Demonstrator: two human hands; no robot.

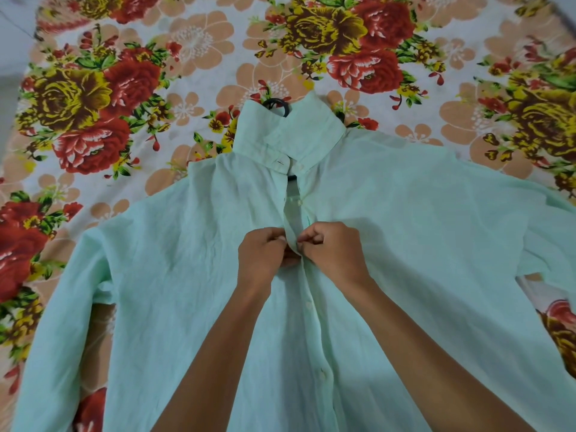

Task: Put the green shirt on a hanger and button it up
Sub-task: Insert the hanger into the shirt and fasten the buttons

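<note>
The pale green shirt lies front-up on the bed, sleeves spread to both sides, collar standing up. A black hanger hook pokes out above the collar; the rest of the hanger is hidden inside the shirt. My left hand and my right hand meet at the front placket, each pinching one edge of the shirt at chest height. Two buttons below my hands look fastened. One button above them sits beside an open gap in the placket.
A floral bedsheet with red and yellow roses covers the whole surface under the shirt. The bed's left edge shows at the far left.
</note>
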